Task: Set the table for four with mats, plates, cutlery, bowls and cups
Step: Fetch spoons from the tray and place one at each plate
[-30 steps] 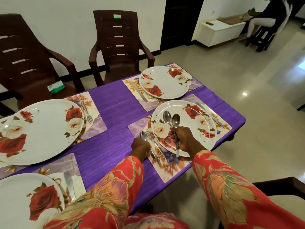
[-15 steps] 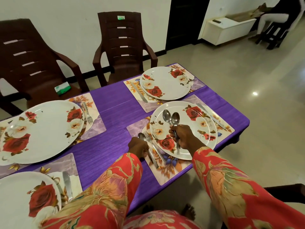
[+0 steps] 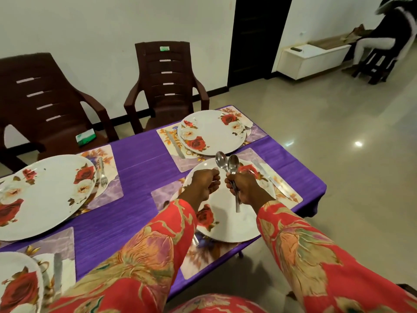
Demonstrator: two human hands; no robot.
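My right hand grips two steel spoons by their handles, bowls up, above the near floral plate. My left hand hovers just left of them with its fingers curled, and I see nothing in it. The plate lies on a place mat with a knife on its right. Left of the plate my sleeve hides the cutlery, except for a handle end. Beyond, a second plate has a knife beside it on its mat.
The purple table also holds a large plate with a fork, and a plate with a knife. Two brown chairs stand behind, one with a green-white box. A person sits far right.
My left hand has risen from the cutlery on the mat's left side and come up beside the spoons. My right hand has lifted the two spoons slightly higher.
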